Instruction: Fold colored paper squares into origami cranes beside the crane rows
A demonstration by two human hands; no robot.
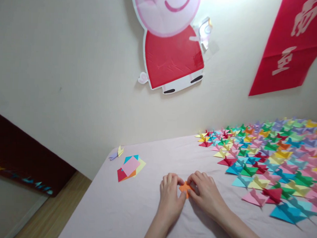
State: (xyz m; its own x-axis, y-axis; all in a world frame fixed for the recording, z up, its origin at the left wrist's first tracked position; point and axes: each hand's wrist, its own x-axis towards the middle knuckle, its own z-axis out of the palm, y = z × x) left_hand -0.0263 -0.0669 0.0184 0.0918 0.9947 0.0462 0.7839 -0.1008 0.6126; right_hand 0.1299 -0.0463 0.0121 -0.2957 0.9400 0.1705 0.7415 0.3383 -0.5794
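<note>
Two hands pinch an orange paper

We see the left hand (170, 194) and the right hand (204, 190) close together near the front of a pale sheet (134, 215), with a small orange paper (184, 189) between them. Each hand is nearly closed, fingers curled, thumb and forefinger meeting the paper: the left at its left side and near edge, the right at its right side. The paper is already folded small, though the fingers cover so much of it that we cannot be sure of its exact shape.

Beyond the left hand and to its left, we find loose squares (131, 166) overlapping in a pile, pink on top, with blue, yellow, red and orange showing beneath. Farther off, at the sheet's corner, sit a yellow piece (120, 151) and a purple piece (114, 156), side by side.

On our right, folded cranes (282, 154) in many colours stand in close rows, reaching back to the wall (79, 78). There we see a cartoon cutout (174, 58) in red and a red banner (285, 50) with pale characters.
</note>
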